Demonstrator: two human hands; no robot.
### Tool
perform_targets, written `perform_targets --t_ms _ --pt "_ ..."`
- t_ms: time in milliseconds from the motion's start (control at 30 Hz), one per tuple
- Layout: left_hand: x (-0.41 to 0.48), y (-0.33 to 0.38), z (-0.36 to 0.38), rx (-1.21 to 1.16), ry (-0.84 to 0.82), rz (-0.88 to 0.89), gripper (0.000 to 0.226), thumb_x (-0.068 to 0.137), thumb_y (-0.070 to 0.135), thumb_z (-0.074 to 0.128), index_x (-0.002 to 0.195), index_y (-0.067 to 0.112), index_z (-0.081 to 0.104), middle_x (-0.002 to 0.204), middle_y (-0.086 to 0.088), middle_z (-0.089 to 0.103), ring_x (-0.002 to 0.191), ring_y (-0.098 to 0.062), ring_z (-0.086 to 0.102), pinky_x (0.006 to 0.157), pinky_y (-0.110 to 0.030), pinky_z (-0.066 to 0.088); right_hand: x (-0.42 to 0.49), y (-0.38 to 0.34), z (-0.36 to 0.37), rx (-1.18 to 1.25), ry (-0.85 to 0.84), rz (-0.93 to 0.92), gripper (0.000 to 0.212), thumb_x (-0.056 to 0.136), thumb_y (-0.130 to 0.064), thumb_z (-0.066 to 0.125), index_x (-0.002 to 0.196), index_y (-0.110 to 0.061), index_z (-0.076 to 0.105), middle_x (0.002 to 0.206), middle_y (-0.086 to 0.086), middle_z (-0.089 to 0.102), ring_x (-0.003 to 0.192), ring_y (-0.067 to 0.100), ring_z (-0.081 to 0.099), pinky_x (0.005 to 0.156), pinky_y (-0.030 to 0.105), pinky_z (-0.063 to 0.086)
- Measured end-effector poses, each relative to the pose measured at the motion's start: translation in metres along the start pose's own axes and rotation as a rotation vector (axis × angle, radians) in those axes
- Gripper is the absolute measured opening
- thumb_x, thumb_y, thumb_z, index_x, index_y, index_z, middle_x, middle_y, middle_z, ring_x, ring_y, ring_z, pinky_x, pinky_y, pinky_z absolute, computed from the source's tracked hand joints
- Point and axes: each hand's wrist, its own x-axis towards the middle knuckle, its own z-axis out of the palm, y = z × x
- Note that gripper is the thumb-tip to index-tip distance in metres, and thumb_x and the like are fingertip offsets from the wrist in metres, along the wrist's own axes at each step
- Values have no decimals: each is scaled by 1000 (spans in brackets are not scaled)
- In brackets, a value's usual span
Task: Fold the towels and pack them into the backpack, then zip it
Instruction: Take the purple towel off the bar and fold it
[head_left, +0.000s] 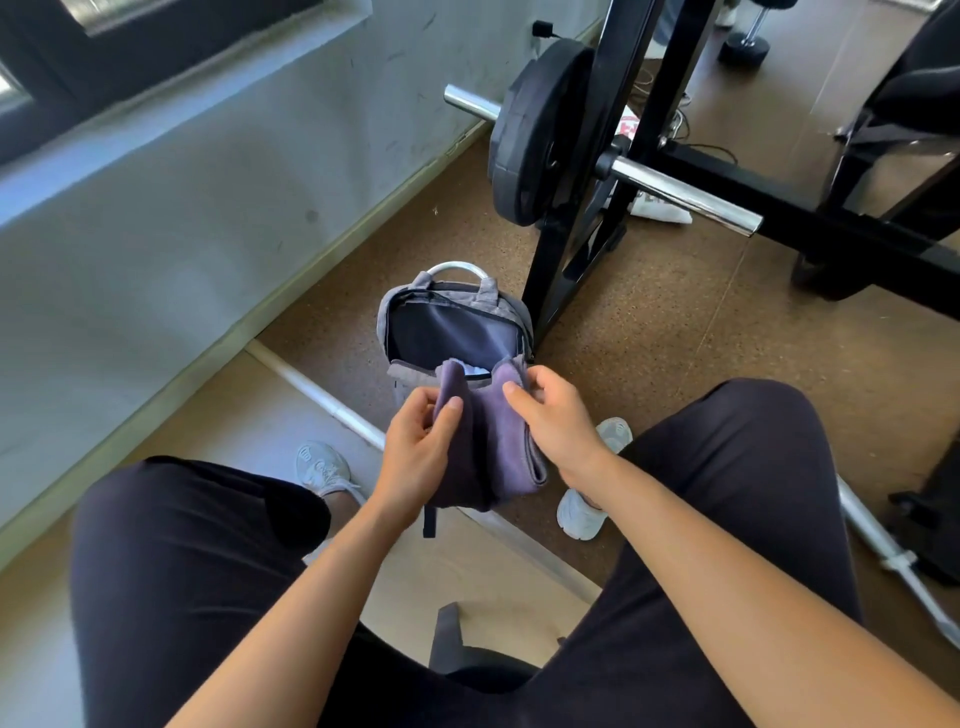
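A folded purple towel (493, 441) hangs between my hands, just in front of the grey backpack (410, 306). The backpack stands on the floor with its main compartment unzipped, showing a dark lining. Something white shows inside, just behind the towel's top edge. My left hand (418, 447) pinches the towel's left edge between thumb and fingers. On the towel's right edge, my right hand (556, 421) grips with curled fingers. The lower half of the backpack is hidden behind the towel and my hands.
I sit with my knees apart, a white shoe (324, 467) at each side of the backpack. A black rack (582, 208) with a loaded barbell (540, 135) stands right behind the bag. Another bar (883, 551) lies on the floor at right. A wall (182, 208) runs along the left.
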Motion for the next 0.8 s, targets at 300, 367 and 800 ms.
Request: perform_targets --t_ms 300,367,800 --pt "-9 9 8 -316 -177 -110 27 91 33 48 106 18 65 79 -5 62 70 -19 59 62 -36 51 -10 -3 20 196 -146 67 33 90 -38 73 114 -19 62 111 4 72 108 17 69 96 33 54" --pt "-6 10 3 -376 -264 -144 39 89 31 41 114 14 67 81 -8 63 68 -19 59 62 -32 53 -9 -3 16 157 -174 57 40 86 -25 81 119 -16 60 114 3 72 108 14 69 94 25 54" --pt "16 -3 -22 -363 63 -491 18 88 31 63 93 14 68 82 -3 62 67 -16 60 67 -30 49 0 -18 -10 530 -376 208 51 89 1 66 138 -2 49 131 25 62 113 33 64 96 41 54"
